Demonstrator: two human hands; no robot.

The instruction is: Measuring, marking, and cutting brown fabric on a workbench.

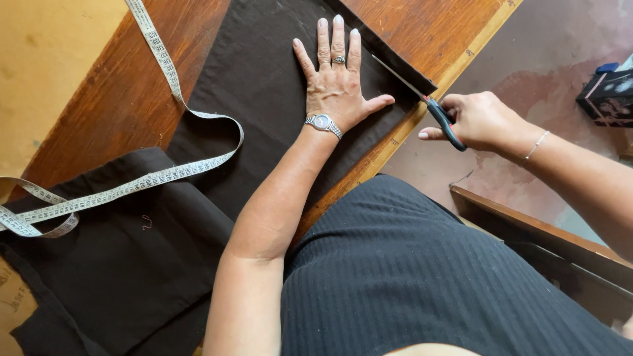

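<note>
My left hand (336, 79) lies flat with fingers spread on a dark brown cloth (264, 99) spread over a wooden table (125, 99). A ring and a wristwatch are on that hand and wrist. My right hand (478, 120) grips scissors (432, 109) with dark handles, thumb and fingers through the loops. The blades point up-left and run along the cloth's right side, where a narrow strip (395, 53) is parted from the main piece.
A white measuring tape (165, 173) loops across the table and over a second folded dark cloth (119, 264) at lower left. A dark box (606, 97) sits on the floor at the right. A wooden bench edge (541, 231) is at lower right.
</note>
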